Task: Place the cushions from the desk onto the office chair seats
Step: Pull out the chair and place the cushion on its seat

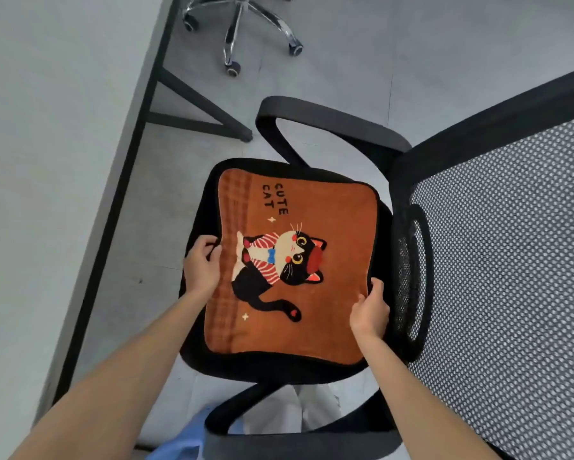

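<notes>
An orange-brown cushion (332, 227) printed with a black cat and the words "CUTE CAT" lies flat on the black seat (199, 207) of an office chair. My left hand (202, 263) grips the cushion's left edge, fingers curled over it. At the cushion's right edge, close to the backrest, my right hand (369, 310) holds it with the thumb on top. The seat's black rim shows all around the cushion.
The chair's mesh backrest (511, 260) fills the right side, with black armrests at the far side (332, 121) and near side (279, 436). A white desk (47, 161) with a black frame runs along the left. Another chair's chrome wheeled base (242, 31) stands on the grey floor beyond.
</notes>
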Tool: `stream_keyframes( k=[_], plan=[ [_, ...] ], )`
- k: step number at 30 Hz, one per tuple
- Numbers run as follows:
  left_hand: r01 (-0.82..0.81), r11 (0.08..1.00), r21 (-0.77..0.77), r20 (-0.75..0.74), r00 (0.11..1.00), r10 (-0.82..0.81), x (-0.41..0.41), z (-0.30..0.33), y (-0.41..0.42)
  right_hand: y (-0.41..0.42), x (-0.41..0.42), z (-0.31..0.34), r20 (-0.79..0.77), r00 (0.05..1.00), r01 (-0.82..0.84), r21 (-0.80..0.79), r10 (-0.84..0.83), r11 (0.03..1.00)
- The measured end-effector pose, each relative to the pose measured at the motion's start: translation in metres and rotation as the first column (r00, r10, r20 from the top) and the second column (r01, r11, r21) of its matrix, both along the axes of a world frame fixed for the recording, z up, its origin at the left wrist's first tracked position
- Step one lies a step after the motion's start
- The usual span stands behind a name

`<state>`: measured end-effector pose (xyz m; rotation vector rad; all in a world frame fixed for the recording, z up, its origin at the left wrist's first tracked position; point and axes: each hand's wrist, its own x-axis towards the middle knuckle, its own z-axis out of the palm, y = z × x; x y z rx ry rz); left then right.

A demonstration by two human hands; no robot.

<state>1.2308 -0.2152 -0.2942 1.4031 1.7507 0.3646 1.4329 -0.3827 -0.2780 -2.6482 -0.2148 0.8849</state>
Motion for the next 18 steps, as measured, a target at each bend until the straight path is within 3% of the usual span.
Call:
stream_keyframes(
  k=[2, 4, 7, 9, 11, 13, 15, 18],
  plan=[
    [0.011, 0.999, -0.033, -0.051, 0.999, -0.012, -0.002, -0.006, 0.001, 0.000, 0.001, -0.005, -0.029, 0.999, -0.031, -0.061, 0.029, 0.998],
    [0.086, 0.996, -0.039, -0.211, 0.973, -0.092, -0.005, -0.013, -0.007, -0.005, -0.005, -0.010, -0.010, 0.969, -0.247, -0.150, 0.248, 0.957],
    [0.347, 0.937, -0.042, -0.383, 0.860, -0.336, -0.007, -0.024, -0.034, -0.014, -0.017, -0.018, 0.070, 0.750, -0.615, -0.292, 0.658, 0.732],
    [0.503, 0.838, -0.213, -0.329, 0.770, -0.546, -0.007, -0.032, -0.057, -0.017, -0.024, -0.027, -0.061, 0.627, -0.751, -0.314, 0.777, 0.581],
    [0.583, 0.689, -0.431, -0.229, 0.668, -0.708, -0.008, -0.038, -0.077, -0.021, -0.029, -0.032, -0.296, 0.572, -0.819, -0.268, 0.766, 0.508],
    [0.608, 0.605, -0.515, -0.194, 0.604, -0.773, -0.010, -0.041, -0.087, -0.024, -0.030, -0.036, -0.407, 0.536, -0.844, -0.256, 0.740, 0.471],
    [0.583, 0.631, -0.511, -0.181, 0.645, -0.742, -0.009, -0.038, -0.087, -0.022, -0.029, -0.034, -0.397, 0.544, -0.839, -0.263, 0.739, 0.476],
    [0.473, 0.750, -0.462, -0.131, 0.800, -0.586, -0.003, -0.022, -0.080, -0.012, -0.027, -0.017, -0.316, 0.618, -0.786, -0.224, 0.720, 0.577]
  ],
)
